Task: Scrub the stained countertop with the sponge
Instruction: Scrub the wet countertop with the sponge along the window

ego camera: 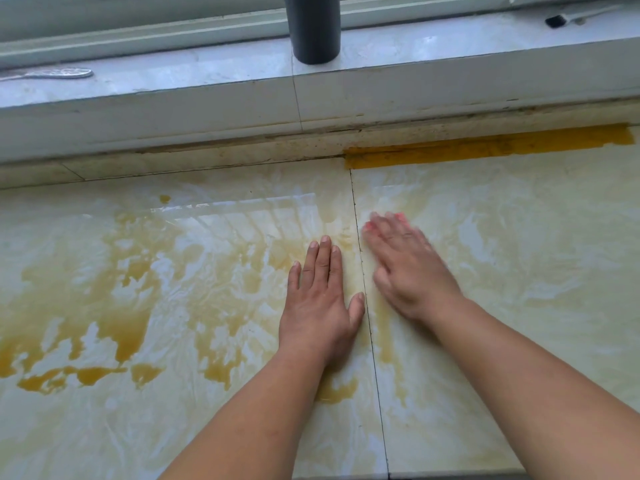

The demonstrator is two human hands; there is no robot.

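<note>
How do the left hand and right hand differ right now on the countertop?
The left hand lies flat and sharp, fingers straight, bare palm on the countertop; the right hand is motion-blurred. The left hand holds nothing, while pink sponge shows at the right hand's fingertips. The left hand sits left of the tile seam, the right hand on its other side. Both rest palm down.

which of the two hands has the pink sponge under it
The right hand, blurred, just right of the tile seam: a pink sponge peeks out at its fingertips. The left hand lies flat on the bare countertop.
</note>
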